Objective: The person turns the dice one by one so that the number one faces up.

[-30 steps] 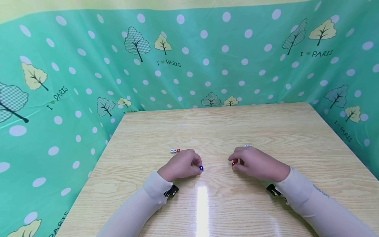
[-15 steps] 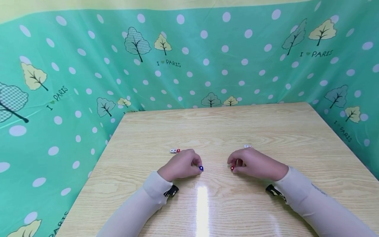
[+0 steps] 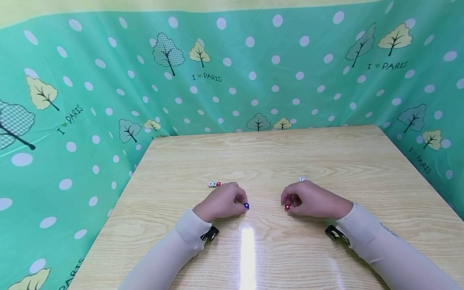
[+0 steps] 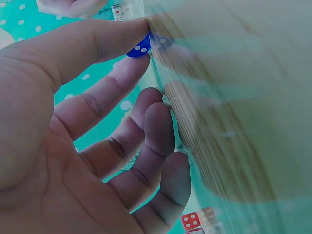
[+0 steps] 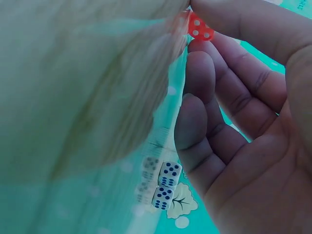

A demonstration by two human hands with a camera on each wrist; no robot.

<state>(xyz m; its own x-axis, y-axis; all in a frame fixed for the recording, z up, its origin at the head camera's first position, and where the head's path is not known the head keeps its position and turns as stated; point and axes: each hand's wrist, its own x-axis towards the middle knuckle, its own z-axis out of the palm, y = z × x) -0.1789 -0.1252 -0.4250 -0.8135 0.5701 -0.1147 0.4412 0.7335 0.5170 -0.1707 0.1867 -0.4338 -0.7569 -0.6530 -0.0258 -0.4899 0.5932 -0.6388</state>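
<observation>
My left hand (image 3: 222, 203) pinches a blue die (image 3: 246, 206) between thumb and index finger, down at the tabletop. The left wrist view shows this blue die (image 4: 140, 47) partly covered by the thumb, with the other fingers bent beside it. Opposite, a short gap to the right, my right hand (image 3: 313, 199) holds a red die (image 3: 287, 207) in the same thumb-and-finger pinch. White pips show on that red die (image 5: 201, 27) in the right wrist view, also close to the table surface.
Behind the left hand, white dice (image 3: 212, 185) stand in a row with another red die (image 3: 218, 184). Two white dice (image 3: 301, 179) sit side by side behind the right hand. A green patterned cloth (image 3: 232, 72) surrounds the wooden table (image 3: 261, 153) at its back and sides.
The right hand has brought the red die nearer to me, first a little left, then slightly back to the right. The left hand and blue die have stayed put.
</observation>
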